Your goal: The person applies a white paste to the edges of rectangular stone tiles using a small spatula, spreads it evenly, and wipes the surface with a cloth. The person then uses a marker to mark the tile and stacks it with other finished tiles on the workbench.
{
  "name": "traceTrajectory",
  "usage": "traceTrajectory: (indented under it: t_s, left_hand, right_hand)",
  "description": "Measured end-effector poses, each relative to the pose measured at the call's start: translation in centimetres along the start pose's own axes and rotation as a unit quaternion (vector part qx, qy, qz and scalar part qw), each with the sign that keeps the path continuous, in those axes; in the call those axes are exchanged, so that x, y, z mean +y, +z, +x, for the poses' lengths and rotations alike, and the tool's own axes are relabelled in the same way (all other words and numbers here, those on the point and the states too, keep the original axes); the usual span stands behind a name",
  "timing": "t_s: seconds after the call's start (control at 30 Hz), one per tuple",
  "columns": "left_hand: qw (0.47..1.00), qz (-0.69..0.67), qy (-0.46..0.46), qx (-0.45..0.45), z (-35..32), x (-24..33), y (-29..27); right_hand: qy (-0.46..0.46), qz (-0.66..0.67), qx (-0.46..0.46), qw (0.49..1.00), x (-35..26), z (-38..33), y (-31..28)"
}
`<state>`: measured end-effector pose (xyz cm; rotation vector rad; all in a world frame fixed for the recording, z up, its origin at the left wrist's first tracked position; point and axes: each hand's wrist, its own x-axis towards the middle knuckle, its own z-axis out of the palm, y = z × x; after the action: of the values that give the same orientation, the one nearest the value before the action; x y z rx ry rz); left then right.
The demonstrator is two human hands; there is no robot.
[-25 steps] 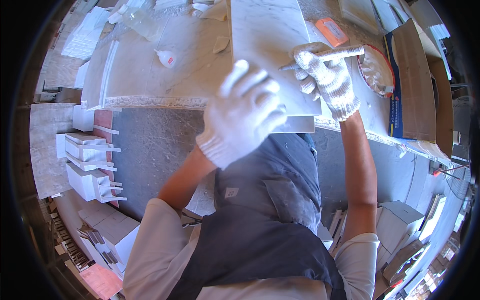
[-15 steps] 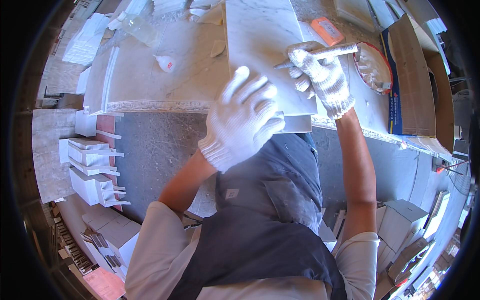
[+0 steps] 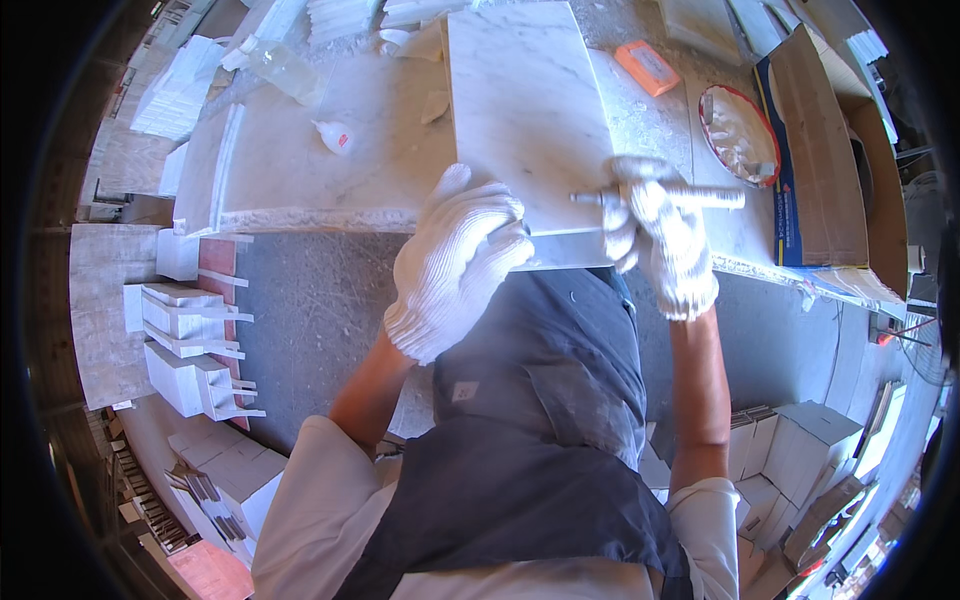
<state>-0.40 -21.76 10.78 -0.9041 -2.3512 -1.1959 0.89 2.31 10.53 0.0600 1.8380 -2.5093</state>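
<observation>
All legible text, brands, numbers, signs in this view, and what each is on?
Cardboard box: white lettering on blue band; not transcribed.
Orange block: marks too blurred to read.
White squeeze bottle: red mark, too small.
Pale patch on clothing: dark marks, too small.
Pen-shaped tool in right hand: too blurred to tell.

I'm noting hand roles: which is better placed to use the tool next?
Right hand, likely: it holds the pen-like tool, tip over the slab; the left hand is at its near edge.
</observation>
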Motion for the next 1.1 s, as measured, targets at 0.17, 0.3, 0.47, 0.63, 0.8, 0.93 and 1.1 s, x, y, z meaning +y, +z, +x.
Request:
traceTrajectory:
  t_s: [0.17,0.3,0.47,0.63,0.8,0.93,1.1]
  left_hand:
    - [0.999,0.004,0.040,0.012,-0.1,0.3,1.0]
    - [0.999,0.026,0.031,0.003,0.0,1.6,1.0]
    - [0.995,0.069,0.001,-0.078,-0.2,3.2,0.1]
    - [0.992,0.107,0.034,-0.058,-0.3,4.5,0.2]
    - [0.962,0.226,0.146,-0.057,0.5,4.9,0.7]
    - [0.960,0.208,0.169,-0.081,1.0,4.6,1.6]
    - [0.981,0.070,0.138,-0.120,1.5,3.1,4.3]
  right_hand:
    - [0.016,0.021,-0.037,0.999,0.9,-2.6,0.4]
    - [0.013,-0.008,-0.027,1.000,0.2,-2.9,1.2]
    - [0.029,0.009,-0.107,0.994,-0.7,-3.2,1.2]
    - [0.039,0.025,-0.024,0.999,-0.8,-5.3,2.2]
    - [0.067,0.105,0.047,0.991,0.1,-6.9,3.1]
    - [0.039,0.069,0.078,0.994,0.4,-7.2,2.5]
    - [-0.032,-0.003,0.092,0.995,-0.5,-6.1,-0.2]
